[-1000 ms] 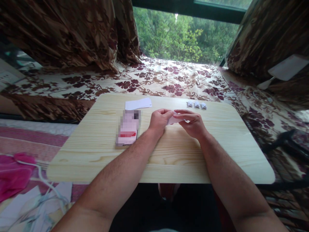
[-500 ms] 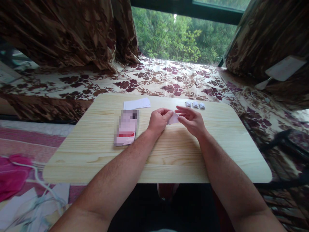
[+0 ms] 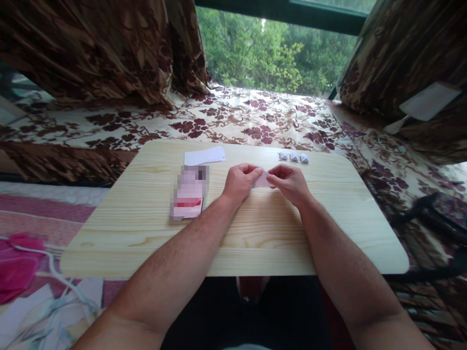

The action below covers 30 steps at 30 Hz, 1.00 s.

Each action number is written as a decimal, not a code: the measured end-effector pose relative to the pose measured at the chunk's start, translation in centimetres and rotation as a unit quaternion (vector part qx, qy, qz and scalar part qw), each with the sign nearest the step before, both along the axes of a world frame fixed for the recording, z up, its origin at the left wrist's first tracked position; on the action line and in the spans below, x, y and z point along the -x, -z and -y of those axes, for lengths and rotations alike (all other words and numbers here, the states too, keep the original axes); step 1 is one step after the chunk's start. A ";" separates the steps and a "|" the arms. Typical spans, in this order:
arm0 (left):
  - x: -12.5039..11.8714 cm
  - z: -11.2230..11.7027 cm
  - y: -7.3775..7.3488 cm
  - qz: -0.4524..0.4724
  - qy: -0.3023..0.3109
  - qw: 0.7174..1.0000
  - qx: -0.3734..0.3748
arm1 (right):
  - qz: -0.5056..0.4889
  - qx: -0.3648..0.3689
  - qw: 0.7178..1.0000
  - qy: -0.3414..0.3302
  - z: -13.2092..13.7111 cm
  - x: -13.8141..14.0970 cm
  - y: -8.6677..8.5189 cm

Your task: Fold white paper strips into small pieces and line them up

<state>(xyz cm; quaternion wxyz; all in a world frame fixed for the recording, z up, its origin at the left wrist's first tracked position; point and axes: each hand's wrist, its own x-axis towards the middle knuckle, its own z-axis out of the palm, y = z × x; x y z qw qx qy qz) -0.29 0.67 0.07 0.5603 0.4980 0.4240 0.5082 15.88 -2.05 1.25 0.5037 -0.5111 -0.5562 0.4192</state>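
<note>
A small white piece of paper (image 3: 261, 180) is held just above the middle of the wooden table (image 3: 270, 238). Pinching its left side is my left hand (image 3: 239, 182), thumb and fingers closed. My right hand (image 3: 290, 181) grips the right edge between thumb and bent fingers. Whether the paper is folded I cannot tell. Beyond my right hand stand three small folded white paper pieces (image 3: 294, 157) in a row, each with a raised point. A stack of white paper strips (image 3: 205, 156) lies near the far edge, left of my hands.
A pixelated pinkish phone-shaped object (image 3: 188, 193) lies on the table left of my left forearm. Floral cloth (image 3: 255, 116) covers the ledge behind, below a window. Papers and a white cable (image 3: 54, 262) are at lower left, and a black chair-like frame (image 3: 434, 218) is at right.
My right hand's fingers, spread beside the paper before, have closed onto its right edge. The left hand keeps its pinch in nearly the same place.
</note>
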 end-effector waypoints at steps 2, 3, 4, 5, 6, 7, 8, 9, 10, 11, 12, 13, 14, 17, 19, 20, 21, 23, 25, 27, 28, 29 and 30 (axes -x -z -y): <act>0.0 0.0 -0.1 0.006 0.007 1.000 0.004 | -0.001 0.001 1.000 0.003 0.0 0.0 0.0; 0.0 0.0 -0.1 0.008 0.017 1.000 0.006 | -0.004 0.001 1.000 0.003 -0.1 0.0 0.0; 0.0 0.0 -0.1 0.009 0.029 1.000 0.005 | -0.007 0.001 1.000 0.002 -0.1 0.0 0.1; 0.1 0.0 -0.2 0.006 0.042 0.999 0.003 | -0.010 0.002 1.000 0.003 -0.1 0.0 0.1; 0.1 0.0 -0.2 0.001 0.053 0.999 0.000 | -0.013 0.002 1.000 0.003 -0.1 0.0 0.1; 0.1 0.0 -0.2 -0.007 0.060 0.998 -0.004 | -0.015 0.003 1.000 0.004 -0.1 -0.1 0.1; 0.1 0.0 -0.2 -0.014 0.062 0.998 -0.007 | -0.017 0.004 1.000 0.003 -0.1 -0.1 0.1; 0.1 0.0 -0.2 -0.020 0.062 0.998 -0.010 | -0.018 0.004 1.000 0.000 -0.1 -0.1 0.1; 0.1 0.0 -0.2 -0.025 0.060 0.998 -0.012 | -0.020 0.005 1.000 -0.007 -0.1 -0.1 0.1; 0.1 0.0 -0.2 -0.029 0.059 0.998 -0.014 | -0.022 0.006 1.000 -0.016 0.0 -0.1 0.1; 0.2 0.0 -0.3 -0.033 0.058 0.998 -0.016 | -0.026 0.008 0.999 -0.025 0.0 -0.1 0.0; 0.2 0.1 -0.3 -0.037 0.057 0.998 -0.016 | -0.029 0.012 0.999 -0.033 0.1 -0.1 -0.1; 0.2 0.1 -0.3 -0.040 0.057 0.997 -0.016 | -0.031 0.017 0.999 -0.038 0.1 -0.1 -0.1; 0.2 0.1 -0.4 -0.047 0.061 0.997 -0.010 | -0.031 0.030 0.998 -0.035 0.2 0.0 -0.3; 0.2 0.2 -0.5 -0.048 0.064 0.997 -0.008 | -0.030 0.032 0.999 -0.032 0.2 0.1 -0.4; 0.2 0.2 -0.5 -0.047 0.064 0.997 -0.008 | -0.030 0.032 0.999 -0.031 0.3 0.1 -0.4; 0.2 0.2 -0.5 -0.046 0.064 0.997 -0.007 | -0.031 0.031 0.999 -0.031 0.3 0.2 -0.4; 0.2 0.2 -0.5 -0.044 0.064 0.997 -0.008 | -0.033 0.029 0.999 -0.030 0.3 0.2 -0.4; 0.2 0.1 -0.5 -0.042 0.064 0.997 -0.008 | -0.035 0.028 0.999 -0.029 0.3 0.2 -0.4; 0.2 0.1 -0.5 -0.042 0.066 0.997 -0.006 | -0.036 0.028 0.999 -0.028 0.3 0.2 -0.4; 0.2 0.1 -0.5 -0.042 0.066 0.997 -0.004 | -0.036 0.028 0.999 -0.028 0.3 0.2 -0.4; 0.2 0.1 -0.5 -0.041 0.066 0.997 -0.003 | -0.035 0.029 0.999 -0.028 0.3 0.2 -0.4; 0.2 0.1 -0.5 -0.041 0.066 0.997 -0.002 | -0.034 0.030 0.999 -0.028 0.3 0.2 -0.4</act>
